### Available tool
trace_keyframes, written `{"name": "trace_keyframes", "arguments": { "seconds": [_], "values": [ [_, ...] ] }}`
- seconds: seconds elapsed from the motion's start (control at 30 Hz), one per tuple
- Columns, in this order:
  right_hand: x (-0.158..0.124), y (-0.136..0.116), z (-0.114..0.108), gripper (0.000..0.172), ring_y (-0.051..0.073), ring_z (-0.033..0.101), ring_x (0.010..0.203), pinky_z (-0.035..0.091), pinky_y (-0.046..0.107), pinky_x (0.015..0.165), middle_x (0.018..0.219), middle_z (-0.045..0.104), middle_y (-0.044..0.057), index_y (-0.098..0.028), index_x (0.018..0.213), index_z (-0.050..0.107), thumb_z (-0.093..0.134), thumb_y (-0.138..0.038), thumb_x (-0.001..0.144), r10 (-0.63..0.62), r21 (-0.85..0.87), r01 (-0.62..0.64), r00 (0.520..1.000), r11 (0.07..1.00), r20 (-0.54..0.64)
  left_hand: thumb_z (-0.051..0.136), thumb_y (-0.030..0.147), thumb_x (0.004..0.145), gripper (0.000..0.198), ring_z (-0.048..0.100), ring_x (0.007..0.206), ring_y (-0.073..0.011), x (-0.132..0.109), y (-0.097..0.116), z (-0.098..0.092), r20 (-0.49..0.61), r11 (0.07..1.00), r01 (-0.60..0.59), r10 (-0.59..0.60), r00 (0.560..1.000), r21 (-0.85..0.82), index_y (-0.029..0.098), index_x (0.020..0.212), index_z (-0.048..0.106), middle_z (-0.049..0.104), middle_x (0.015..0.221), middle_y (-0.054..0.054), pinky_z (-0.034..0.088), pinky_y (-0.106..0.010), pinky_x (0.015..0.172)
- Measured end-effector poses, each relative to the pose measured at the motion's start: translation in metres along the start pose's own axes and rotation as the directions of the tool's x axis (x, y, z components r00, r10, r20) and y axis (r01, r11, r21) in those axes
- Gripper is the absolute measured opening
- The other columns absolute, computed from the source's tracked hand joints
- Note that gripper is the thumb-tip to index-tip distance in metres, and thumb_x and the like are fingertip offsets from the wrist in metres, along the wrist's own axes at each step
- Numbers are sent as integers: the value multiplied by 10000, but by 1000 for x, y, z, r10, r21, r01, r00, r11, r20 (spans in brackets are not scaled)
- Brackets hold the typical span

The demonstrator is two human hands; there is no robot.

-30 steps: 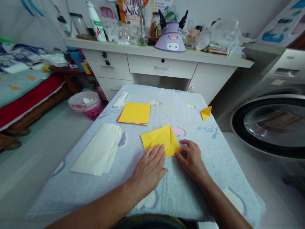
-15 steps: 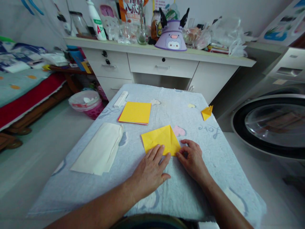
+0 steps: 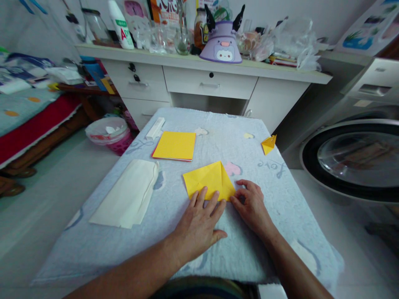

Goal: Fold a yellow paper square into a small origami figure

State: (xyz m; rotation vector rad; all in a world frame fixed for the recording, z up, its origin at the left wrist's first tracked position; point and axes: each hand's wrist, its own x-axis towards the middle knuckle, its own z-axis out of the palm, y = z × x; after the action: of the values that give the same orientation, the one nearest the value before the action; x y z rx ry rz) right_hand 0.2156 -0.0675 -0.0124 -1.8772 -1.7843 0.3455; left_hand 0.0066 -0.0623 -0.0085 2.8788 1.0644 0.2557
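Note:
A folded sheet of yellow origami paper (image 3: 207,177) lies flat on the cloth-covered table, with a crease running down from its top corner. My left hand (image 3: 201,224) rests with spread fingers on the paper's near edge. At the paper's right corner, my right hand (image 3: 251,205) has its thumb and forefinger closed on the tip. Beyond the paper to the left sits a stack of square paper sheets (image 3: 174,145), yellow on top. A small folded yellow paper piece (image 3: 268,144) stands near the table's right edge.
A cream cloth or paper bag (image 3: 126,195) lies at the left of the table (image 3: 249,253). A narrow white box (image 3: 155,128) is near the far left corner. Behind stands a white cabinet (image 3: 208,81); a washing machine (image 3: 352,162) is at right, a waste bin (image 3: 109,133) at left.
My left hand has slid slightly toward me and its fingers have spread wider on the paper. The right hand stays at the corner. The camera view has shifted a little.

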Motion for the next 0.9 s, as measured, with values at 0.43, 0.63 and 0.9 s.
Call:
{"name": "trace_keyframes", "arguments": {
  "seconds": [0.43, 0.63, 0.9],
  "values": [
    [-42, -4, -18, 173, 296, 509, 1116, 451, 518, 942, 1184, 585, 104, -243, 990, 622, 534, -169, 860, -154, 29, 158, 982, 987, -111, 480, 694, 848, 741, 288, 1401, -409, 0, 3, 1, 10, 1000, 15, -15, 1000, 10, 253, 1441, 425, 402, 1521, -83, 263, -586, 1121],
    [-58, -14, -8, 465, 277, 509, 1144, 460, 494, 971, 1333, 589, 77, -242, 1341, 511, 500, -113, 894, -305, -62, 310, 949, 949, 73, 486, 682, 852, 743, 288, 1397, -420, 0, 3, 1, -1, 1000, 8, -8, 1000, 3, 233, 1442, 431, 407, 1517, -90, 264, -586, 1123],
    [-60, -12, -4, 593, 290, 468, 1264, 427, 520, 1009, 1452, 512, 61, -239, 1477, 355, 507, -166, 909, -357, -143, 379, 921, 914, 158, 519, 663, 848, 723, 291, 1399, -415, -2, 2, 4, -1, 1000, 7, -7, 1000, 24, 235, 1426, 453, 381, 1535, -85, 271, -583, 1124]
  ]
}}
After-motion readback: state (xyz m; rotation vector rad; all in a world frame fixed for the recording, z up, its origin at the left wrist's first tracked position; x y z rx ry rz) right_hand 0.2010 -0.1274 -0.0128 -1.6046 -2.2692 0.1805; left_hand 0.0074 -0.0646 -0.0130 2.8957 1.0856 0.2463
